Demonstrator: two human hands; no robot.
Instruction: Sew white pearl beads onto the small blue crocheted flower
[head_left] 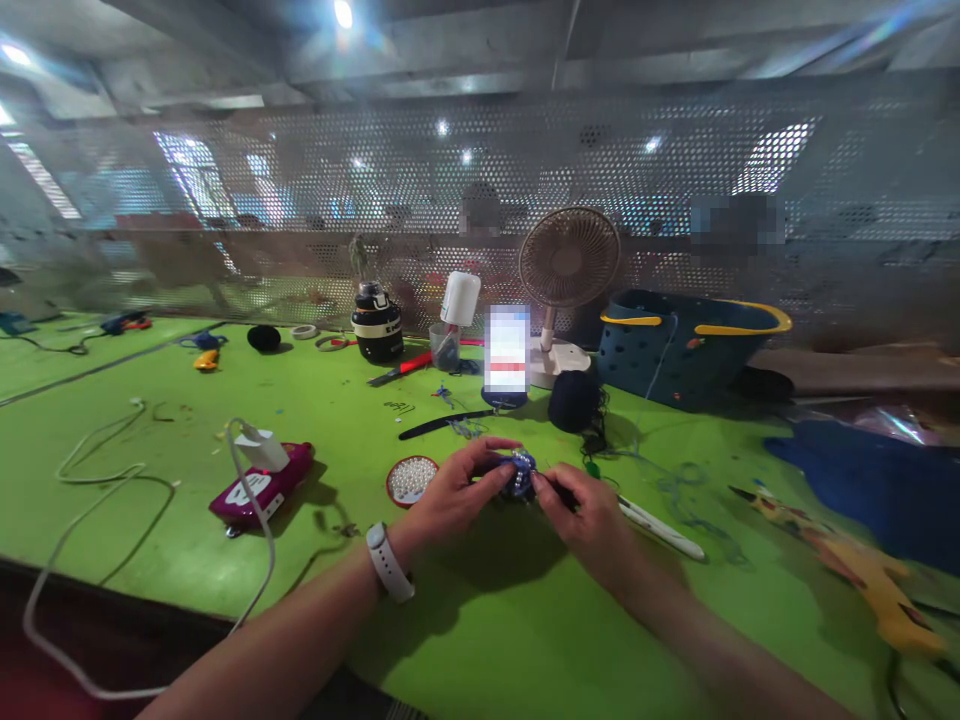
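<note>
just about at the centre of the frame, a small blue beaded piece (522, 474) is held over the green table (352, 440). it is pinched between the thumb and fingers of the left hand (461, 482), which is nearly closed. at its right edge the piece is met by the fingertips of the right hand (589, 512); the fingers are curled in, but whether anything is gripped between them cannot be told. a white wristband (389, 564) is worn on the left wrist. just left of the left hand, a red-rimmed dish (389, 487) is filled with white beads (412, 476). toward the lower right, a white pen-like tool (664, 530) is laid beside the right hand. above the hands, a lit phone (507, 345) is propped upright.
</note>
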